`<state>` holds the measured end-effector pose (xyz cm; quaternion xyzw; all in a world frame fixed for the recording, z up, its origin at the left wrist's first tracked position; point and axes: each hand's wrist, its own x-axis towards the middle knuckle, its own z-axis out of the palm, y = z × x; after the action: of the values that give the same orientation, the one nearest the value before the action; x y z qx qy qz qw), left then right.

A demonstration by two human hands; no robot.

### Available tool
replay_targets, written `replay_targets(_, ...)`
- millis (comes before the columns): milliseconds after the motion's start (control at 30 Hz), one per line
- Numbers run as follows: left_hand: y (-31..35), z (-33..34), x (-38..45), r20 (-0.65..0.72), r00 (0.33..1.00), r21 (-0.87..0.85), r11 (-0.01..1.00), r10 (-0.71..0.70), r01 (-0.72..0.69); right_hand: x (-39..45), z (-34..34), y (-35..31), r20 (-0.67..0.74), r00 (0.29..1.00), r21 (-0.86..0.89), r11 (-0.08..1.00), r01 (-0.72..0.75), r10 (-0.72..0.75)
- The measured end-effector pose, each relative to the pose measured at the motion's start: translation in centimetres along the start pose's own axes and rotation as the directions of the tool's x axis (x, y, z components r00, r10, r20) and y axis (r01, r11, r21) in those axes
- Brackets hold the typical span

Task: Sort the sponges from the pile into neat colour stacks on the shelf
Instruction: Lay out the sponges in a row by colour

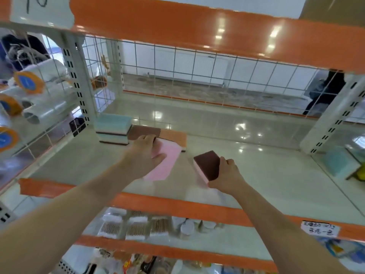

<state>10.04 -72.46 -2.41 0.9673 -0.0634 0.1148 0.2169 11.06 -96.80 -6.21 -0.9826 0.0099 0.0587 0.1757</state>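
Hands [147, 155] [227, 173] grip soft rectangular pink sponges [167, 161], one brown-backed [207, 165].

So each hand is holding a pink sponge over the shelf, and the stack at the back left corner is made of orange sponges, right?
Not quite. In the head view the back-left stack is pale blue, not orange; one orange sponge lies to its right. The rest stands: the left hand and right hand each hold a pink sponge over the shelf.
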Motion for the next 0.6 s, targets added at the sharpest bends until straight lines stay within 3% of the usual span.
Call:
replay_targets(333,-1.0,1.0,1.4,-0.029,0.998,-0.121,0.992,-0.050,0.046,-0.2,-0.2,-0.2,-0.038,0.999,-0.068,0.997,-0.037,0.035)
replay_targets(600,0.9,2.5,2.3,0.084,0.987,-0.191,0.970,-0.138,0.152,-0.2,-0.8,0.5,-0.013,0.999,-0.105,0.994,-0.037,0.036)
